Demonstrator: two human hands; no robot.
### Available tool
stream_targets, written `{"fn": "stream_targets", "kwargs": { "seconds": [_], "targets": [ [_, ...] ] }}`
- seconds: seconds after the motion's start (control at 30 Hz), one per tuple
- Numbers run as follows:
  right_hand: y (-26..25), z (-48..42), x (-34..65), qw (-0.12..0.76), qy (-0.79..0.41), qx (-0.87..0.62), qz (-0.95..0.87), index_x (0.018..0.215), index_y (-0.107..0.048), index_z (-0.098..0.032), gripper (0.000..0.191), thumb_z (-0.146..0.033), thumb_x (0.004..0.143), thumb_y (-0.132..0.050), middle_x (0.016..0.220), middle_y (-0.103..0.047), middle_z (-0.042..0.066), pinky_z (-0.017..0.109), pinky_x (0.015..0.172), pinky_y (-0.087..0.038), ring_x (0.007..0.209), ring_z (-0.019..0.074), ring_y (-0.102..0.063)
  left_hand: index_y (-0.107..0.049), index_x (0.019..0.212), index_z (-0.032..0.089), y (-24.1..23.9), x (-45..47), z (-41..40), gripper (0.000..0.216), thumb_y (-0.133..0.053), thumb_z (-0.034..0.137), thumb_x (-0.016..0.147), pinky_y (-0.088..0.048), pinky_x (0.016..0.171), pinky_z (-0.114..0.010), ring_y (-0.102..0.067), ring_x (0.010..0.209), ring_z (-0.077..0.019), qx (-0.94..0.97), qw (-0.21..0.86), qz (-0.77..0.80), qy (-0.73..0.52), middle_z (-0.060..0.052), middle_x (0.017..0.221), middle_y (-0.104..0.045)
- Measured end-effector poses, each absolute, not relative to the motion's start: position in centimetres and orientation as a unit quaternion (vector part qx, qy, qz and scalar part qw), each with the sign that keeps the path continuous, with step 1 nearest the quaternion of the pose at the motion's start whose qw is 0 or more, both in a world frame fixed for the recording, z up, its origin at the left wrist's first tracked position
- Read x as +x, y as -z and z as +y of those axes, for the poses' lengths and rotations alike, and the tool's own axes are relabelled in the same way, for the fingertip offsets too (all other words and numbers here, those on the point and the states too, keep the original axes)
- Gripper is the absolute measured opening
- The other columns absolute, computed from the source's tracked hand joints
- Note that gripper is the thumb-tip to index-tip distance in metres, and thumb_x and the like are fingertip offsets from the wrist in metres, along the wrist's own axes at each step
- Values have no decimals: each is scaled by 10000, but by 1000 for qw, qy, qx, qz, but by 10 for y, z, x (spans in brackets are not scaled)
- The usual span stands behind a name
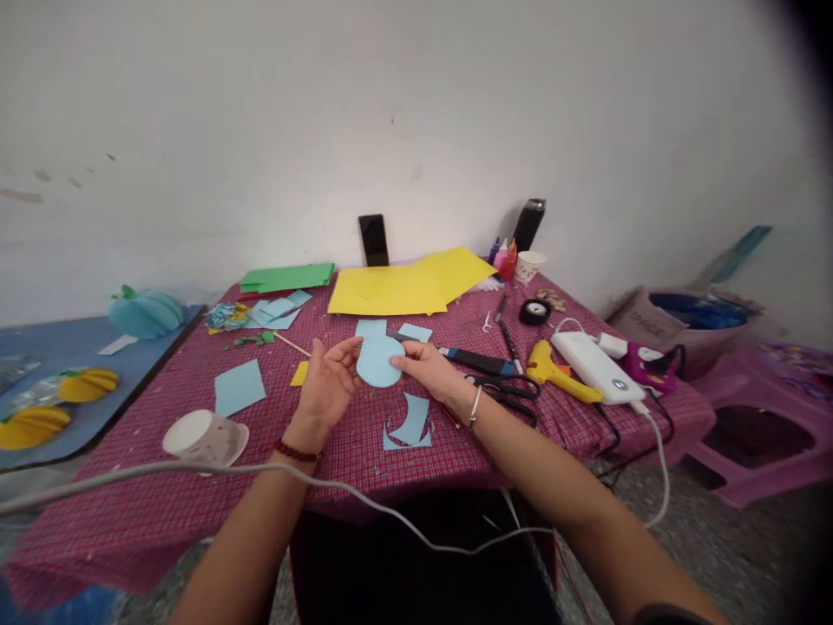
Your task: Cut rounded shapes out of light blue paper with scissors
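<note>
A round light-blue paper piece (pixel 379 362) is pinched at its right edge by my right hand (pixel 429 369), thumb on top. My left hand (pixel 331 379) is palm up with fingers apart, its fingertips close to the circle's left edge; whether they touch it I cannot tell. Below the circle lie blue paper offcuts (pixel 411 421) with curved cut edges. Black-handled scissors (pixel 511 391) rest beside my right wrist, partly hidden by it. Behind the circle are a blue paper piece (pixel 371 327) and a dark-handled tool (pixel 478 359).
Yellow sheets (pixel 389 291), green sheets (pixel 286 278) and a propped phone (pixel 373 240) are at the back. A yellow glue gun (pixel 560 373) and white power bank (pixel 599 366) stand right. Left is a tipped paper cup (pixel 203 438). A white cable (pixel 390 512) crosses in front.
</note>
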State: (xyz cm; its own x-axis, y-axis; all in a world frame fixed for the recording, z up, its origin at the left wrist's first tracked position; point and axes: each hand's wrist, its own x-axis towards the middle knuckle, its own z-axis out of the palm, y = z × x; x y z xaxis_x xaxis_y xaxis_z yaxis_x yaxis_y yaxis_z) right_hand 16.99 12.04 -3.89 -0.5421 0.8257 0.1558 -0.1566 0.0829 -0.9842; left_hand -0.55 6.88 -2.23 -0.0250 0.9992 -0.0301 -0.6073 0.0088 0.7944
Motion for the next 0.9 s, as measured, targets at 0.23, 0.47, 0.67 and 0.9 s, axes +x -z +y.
{"fn": "stream_targets", "kwargs": {
  "seconds": [0.23, 0.47, 0.67, 0.9],
  "targets": [
    [42, 120, 167, 411, -560, -288, -659, 692, -565, -155, 273, -410, 751, -642, 587, -489, -50, 226, 525, -330, 537, 88, -410, -694, 898, 141, 36, 3, 68, 300, -788, 244, 633, -479, 695, -261, -637, 733, -155, 387, 573, 375, -618, -40, 841, -716],
    [49, 116, 162, 395, -604, -278, -634, 726, -593, -159, 350, -496, 728, -685, 617, -541, -31, 228, 543, -372, 546, 97, -457, -711, 796, 105, 40, 2, 71, 279, -809, 245, 576, -455, 602, -248, -576, 570, -117, 370, 542, 431, -619, -33, 671, -691],
    [49, 123, 167, 345, -698, -261, -571, 748, -606, -159, 641, -746, 809, -356, 619, -596, 25, 282, 624, -473, 566, 131, -554, -702, 690, 102, 42, -5, 73, 260, -826, 278, 545, -439, 560, -230, -557, 549, -106, 366, 538, 448, -613, -30, 621, -673],
    [46, 118, 167, 332, -659, -267, -620, 735, -618, -150, 367, -473, 643, -764, 682, -614, -17, 244, 643, -425, 620, 112, -530, -687, 661, 114, 39, -5, 69, 226, -814, 267, 554, -415, 511, -232, -530, 506, -110, 409, 547, 465, -563, -21, 586, -649]
  ]
}}
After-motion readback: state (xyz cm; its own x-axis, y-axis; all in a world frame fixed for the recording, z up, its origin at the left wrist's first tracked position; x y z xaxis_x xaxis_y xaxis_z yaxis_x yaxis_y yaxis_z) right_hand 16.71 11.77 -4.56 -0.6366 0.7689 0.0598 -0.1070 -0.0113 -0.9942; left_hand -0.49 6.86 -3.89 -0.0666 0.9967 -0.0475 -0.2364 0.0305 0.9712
